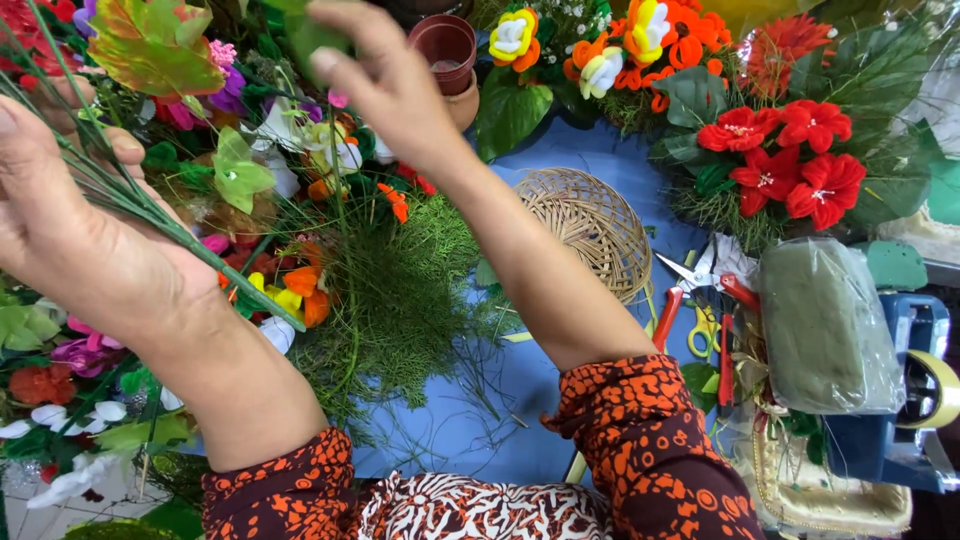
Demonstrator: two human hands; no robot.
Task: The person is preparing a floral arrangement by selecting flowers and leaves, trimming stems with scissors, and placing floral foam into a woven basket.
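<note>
My left hand (70, 220) is raised at the left and grips a bundle of thin green stems (150, 205) that run diagonally from the top left down to about the middle. My right hand (385, 85) is lifted near the top centre, fingers pinched on a green leaf (305, 35) among the artificial flowers. A large green and orange leaf (155, 45) sits just left of that hand. Below both hands lies a heap of feathery green fern sprigs (400, 290) on a blue table surface (470, 420). Both forearms wear orange and black patterned sleeves.
An upturned woven basket (590, 225) lies right of my right arm. Red-handled scissors (700, 285), a wrapped block of green floral foam (825, 325) and a blue tape dispenser (915, 380) stand at the right. Red flowers (785, 155), orange and yellow blooms (640, 40) and a brown pot (447, 45) line the back.
</note>
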